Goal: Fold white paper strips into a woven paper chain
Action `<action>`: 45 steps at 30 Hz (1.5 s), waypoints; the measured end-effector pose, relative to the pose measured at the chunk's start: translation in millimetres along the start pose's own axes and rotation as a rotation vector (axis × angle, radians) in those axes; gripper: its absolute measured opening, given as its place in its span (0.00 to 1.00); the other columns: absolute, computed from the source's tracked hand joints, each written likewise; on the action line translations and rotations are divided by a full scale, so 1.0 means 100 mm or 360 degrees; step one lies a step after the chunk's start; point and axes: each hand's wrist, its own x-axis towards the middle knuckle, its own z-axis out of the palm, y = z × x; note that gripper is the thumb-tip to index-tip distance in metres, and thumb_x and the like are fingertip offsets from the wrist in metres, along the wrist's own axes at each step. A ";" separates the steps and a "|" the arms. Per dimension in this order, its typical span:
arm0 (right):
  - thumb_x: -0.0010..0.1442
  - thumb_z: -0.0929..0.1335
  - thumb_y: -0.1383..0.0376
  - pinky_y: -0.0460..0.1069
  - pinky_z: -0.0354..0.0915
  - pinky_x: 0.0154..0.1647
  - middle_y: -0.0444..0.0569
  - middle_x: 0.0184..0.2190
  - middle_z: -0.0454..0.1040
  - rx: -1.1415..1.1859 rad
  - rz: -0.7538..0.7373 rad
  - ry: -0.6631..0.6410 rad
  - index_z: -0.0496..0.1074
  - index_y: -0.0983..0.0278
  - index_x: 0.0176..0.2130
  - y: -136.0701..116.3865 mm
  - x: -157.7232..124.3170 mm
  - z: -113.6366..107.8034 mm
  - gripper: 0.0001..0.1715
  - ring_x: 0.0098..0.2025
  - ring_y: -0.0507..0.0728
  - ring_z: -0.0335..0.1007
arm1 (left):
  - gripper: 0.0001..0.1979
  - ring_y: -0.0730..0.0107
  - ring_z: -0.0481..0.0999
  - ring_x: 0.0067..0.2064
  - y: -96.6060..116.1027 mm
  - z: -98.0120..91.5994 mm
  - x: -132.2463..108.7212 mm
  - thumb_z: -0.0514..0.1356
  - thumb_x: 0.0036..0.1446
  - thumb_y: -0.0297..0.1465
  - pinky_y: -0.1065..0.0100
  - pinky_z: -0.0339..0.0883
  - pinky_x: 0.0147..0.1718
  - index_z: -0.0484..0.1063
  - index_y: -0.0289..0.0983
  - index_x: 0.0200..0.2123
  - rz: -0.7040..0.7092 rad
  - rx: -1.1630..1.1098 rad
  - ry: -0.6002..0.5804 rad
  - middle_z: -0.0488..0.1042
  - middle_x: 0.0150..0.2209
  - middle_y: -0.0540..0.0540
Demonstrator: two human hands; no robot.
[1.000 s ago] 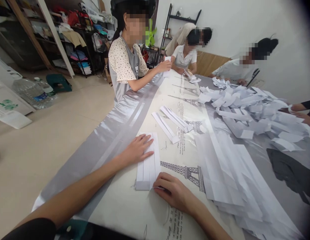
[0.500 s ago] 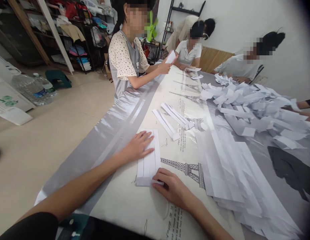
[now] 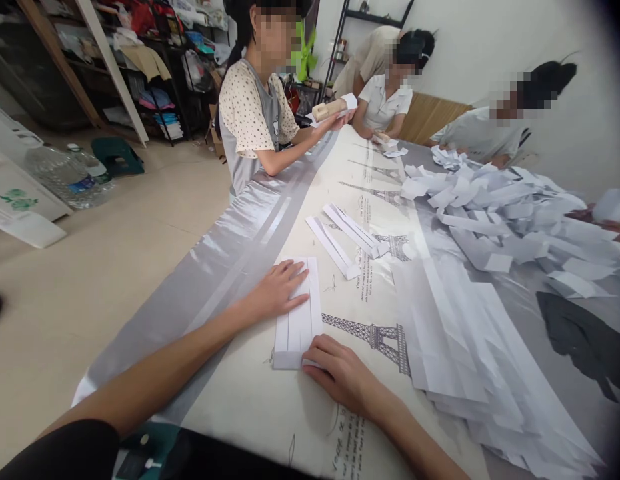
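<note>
A folded white paper sheet (image 3: pixel 293 338) with lengthwise creases lies on the printed tablecloth before me. Across its upper part my left hand (image 3: pixel 276 291) rests flat, fingers spread. At the sheet's near right corner, where a short end is folded over, my right hand (image 3: pixel 346 377) has curled fingers closed on the edge; the fingertips are partly hidden. Just beyond lie two narrow folded paper pieces (image 3: pixel 333 247), touched by neither hand.
Flat paper sheets (image 3: pixel 450 340) are stacked on the right, with a heap of folded papers (image 3: pixel 510 207) behind. A dark cloth-like item (image 3: pixel 585 337) lies at far right. Several people sit or bend around the table, one holding paper and a tan object (image 3: pixel 333 110).
My left hand stays flat on the sheet; my right fingers have shifted slightly at the corner. The person across the table now shows a tan object with the paper.
</note>
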 end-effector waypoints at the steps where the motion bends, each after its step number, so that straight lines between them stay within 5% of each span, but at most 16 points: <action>1: 0.71 0.64 0.68 0.51 0.66 0.38 0.48 0.37 0.71 -0.0014 -0.0002 -0.0006 0.72 0.62 0.42 -0.01 0.00 0.00 0.08 0.40 0.58 0.67 | 0.30 0.48 0.56 0.69 0.00 0.00 0.00 0.48 0.71 0.49 0.51 0.54 0.65 0.60 0.36 0.66 0.0003 0.0003 -0.0005 0.60 0.68 0.37; 11: 0.68 0.68 0.69 0.49 0.66 0.39 0.45 0.39 0.72 0.0069 0.0162 0.0011 0.70 0.60 0.42 -0.01 0.04 -0.01 0.03 0.40 0.55 0.70 | 0.30 0.47 0.56 0.68 -0.02 0.02 0.01 0.48 0.71 0.48 0.50 0.54 0.65 0.60 0.36 0.67 0.0005 0.0003 -0.0015 0.60 0.68 0.37; 23: 0.59 0.74 0.69 0.45 0.64 0.30 0.40 0.37 0.69 0.0099 0.0302 0.0113 0.63 0.58 0.41 -0.02 0.08 -0.08 0.17 0.31 0.51 0.64 | 0.30 0.46 0.56 0.69 -0.01 -0.02 0.01 0.47 0.71 0.49 0.48 0.55 0.65 0.61 0.36 0.66 -0.0012 -0.0057 -0.0052 0.60 0.68 0.37; 26: 0.59 0.74 0.70 0.47 0.63 0.30 0.44 0.40 0.68 0.0021 0.0232 0.0166 0.63 0.59 0.41 -0.02 0.07 -0.08 0.17 0.32 0.52 0.62 | 0.30 0.46 0.55 0.69 -0.01 -0.01 0.02 0.47 0.71 0.49 0.48 0.54 0.65 0.61 0.36 0.66 -0.0016 -0.0037 -0.0053 0.60 0.69 0.37; 31: 0.66 0.70 0.69 0.54 0.63 0.44 0.50 0.45 0.68 -0.0151 -0.0048 0.0255 0.69 0.60 0.38 0.00 0.03 -0.03 0.05 0.44 0.58 0.62 | 0.30 0.47 0.56 0.69 -0.02 -0.01 0.02 0.47 0.71 0.49 0.49 0.54 0.65 0.60 0.36 0.66 -0.0006 0.0002 -0.0056 0.60 0.69 0.37; 36: 0.69 0.65 0.74 0.55 0.60 0.41 0.51 0.41 0.72 -0.0706 -0.0416 0.0356 0.72 0.63 0.41 -0.04 -0.04 0.02 0.09 0.42 0.58 0.63 | 0.30 0.48 0.56 0.69 -0.01 -0.01 0.01 0.46 0.72 0.49 0.49 0.54 0.65 0.60 0.36 0.66 0.0000 0.0001 -0.0047 0.60 0.68 0.36; 41: 0.68 0.62 0.78 0.56 0.63 0.37 0.53 0.35 0.74 -0.1013 -0.0435 0.0250 0.73 0.69 0.48 -0.19 -0.12 0.07 0.14 0.39 0.61 0.67 | 0.30 0.48 0.56 0.69 -0.02 0.04 0.01 0.46 0.71 0.49 0.51 0.53 0.65 0.60 0.36 0.66 -0.0001 0.0024 -0.0012 0.60 0.68 0.37; 45: 0.64 0.61 0.81 0.59 0.69 0.42 0.58 0.37 0.76 -0.1095 -0.0329 0.0299 0.73 0.74 0.53 -0.34 -0.20 0.19 0.21 0.42 0.64 0.71 | 0.30 0.48 0.56 0.69 -0.02 0.05 0.01 0.46 0.71 0.49 0.51 0.53 0.65 0.60 0.37 0.67 -0.0003 0.0016 -0.0021 0.61 0.68 0.37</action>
